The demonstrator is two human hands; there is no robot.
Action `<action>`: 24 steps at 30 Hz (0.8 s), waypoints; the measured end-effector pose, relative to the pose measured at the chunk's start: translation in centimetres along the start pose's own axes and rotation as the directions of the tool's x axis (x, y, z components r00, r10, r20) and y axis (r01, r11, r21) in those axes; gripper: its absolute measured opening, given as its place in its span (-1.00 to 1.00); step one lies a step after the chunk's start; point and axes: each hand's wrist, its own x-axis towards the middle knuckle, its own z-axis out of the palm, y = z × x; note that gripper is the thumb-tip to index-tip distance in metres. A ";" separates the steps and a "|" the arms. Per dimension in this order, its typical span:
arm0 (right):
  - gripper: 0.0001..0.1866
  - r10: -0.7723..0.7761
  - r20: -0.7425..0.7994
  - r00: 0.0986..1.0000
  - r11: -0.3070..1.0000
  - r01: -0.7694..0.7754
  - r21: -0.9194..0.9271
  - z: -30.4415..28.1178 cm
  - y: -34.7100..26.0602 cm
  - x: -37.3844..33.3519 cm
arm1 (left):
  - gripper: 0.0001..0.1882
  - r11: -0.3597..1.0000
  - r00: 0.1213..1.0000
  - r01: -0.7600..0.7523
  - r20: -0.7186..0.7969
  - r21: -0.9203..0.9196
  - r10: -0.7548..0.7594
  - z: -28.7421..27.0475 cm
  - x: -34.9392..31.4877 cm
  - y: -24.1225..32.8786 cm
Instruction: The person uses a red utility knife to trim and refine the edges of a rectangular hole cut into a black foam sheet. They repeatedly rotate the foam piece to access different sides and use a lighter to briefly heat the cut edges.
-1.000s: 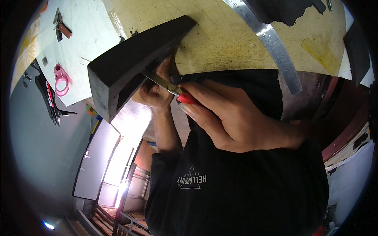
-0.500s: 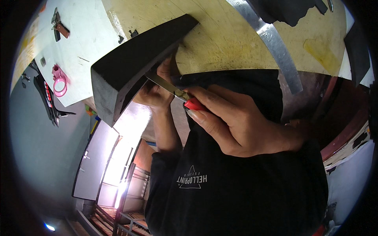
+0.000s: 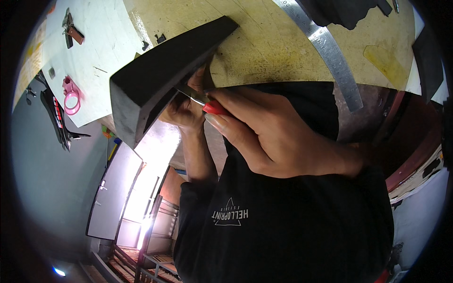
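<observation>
A large black box-shaped piece [image 3: 163,66], wedge-like with a matte surface, is tilted over the near edge of the table. My left hand [image 3: 186,113] grips its near side from below; part of the fingers is hidden behind it. In my right hand [image 3: 278,132] is a cutter knife [image 3: 213,107] with a red handle, pinched between thumb and fingers. Its metal blade points left, and the tip meets the near, hollow-looking side of the black piece, close to my left fingers. How deep the tip goes I cannot tell.
A steel ruler [image 3: 325,47] overhangs the table edge at the right. Black sheet scraps [image 3: 339,12] lie at the far right. On the white board at left are a pink tape holder [image 3: 71,96] and a plier-like tool [image 3: 71,30]. A yellowish worktop [image 3: 264,52] stretches ahead.
My right hand has shifted left and slightly away from me with the cutter knife, so less of the blade shows. The black piece and my left hand have barely moved.
</observation>
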 end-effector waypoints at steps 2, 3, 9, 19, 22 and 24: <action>-0.68 0.018 0.021 1.000 0.999 -0.017 -0.042 -0.2 -0.2 0.7 | -0.52 0.867 0.936 0.285 -0.074 -0.409 -0.343 0.4 -0.9 0.7; -0.68 0.027 0.031 0.999 0.998 -0.025 -0.063 -0.3 -0.4 0.9 | -0.53 0.819 0.905 0.327 -0.093 -0.471 -0.415 0.4 -1.3 0.6; -0.66 0.001 -0.061 0.998 1.000 0.000 0.024 0.5 -0.2 -1.0 | -0.54 0.950 0.987 -0.140 0.111 0.281 0.113 0.0 0.2 -0.1; -0.68 0.048 -0.018 0.999 0.997 -0.047 0.063 0.0 -0.3 -0.6 | -0.56 0.995 0.999 0.046 -0.009 0.089 -0.045 0.1 -0.9 -0.3; -0.70 0.001 -0.030 1.000 0.999 0.000 0.038 0.2 0.2 0.1 | -0.58 0.950 0.981 -0.179 0.120 0.255 0.153 -0.6 -0.7 -1.2; -0.72 -0.008 -0.012 1.000 1.000 0.008 0.022 0.2 0.2 0.5 | -0.59 0.933 0.956 -0.279 0.156 0.227 0.248 -1.4 -0.7 -2.3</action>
